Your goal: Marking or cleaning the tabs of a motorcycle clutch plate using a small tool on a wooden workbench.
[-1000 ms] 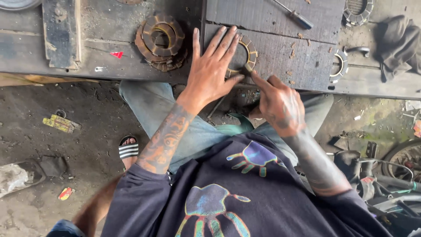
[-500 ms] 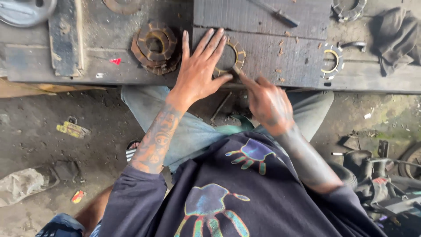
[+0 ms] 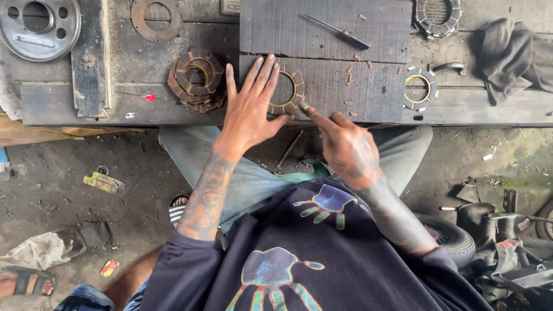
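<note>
— My left hand (image 3: 249, 109) lies flat and spread, pinning the ring (image 3: 286, 90) to the bench (image 3: 322, 92).

— And the right?

— The right hand (image 3: 345, 147), nearer me than the ring, pinches a small tool at its rim. The ring looks thin, stiff and light; I'd hold it by the edge.

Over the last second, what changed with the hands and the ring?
Little changed. The left hand stays flat on the toothed ring, pinning it to the dark board. The right hand keeps its small tool at the ring's lower right edge, barely shifted. Nothing was picked up or let go. The disc stack and screwdriver stayed put.
</note>
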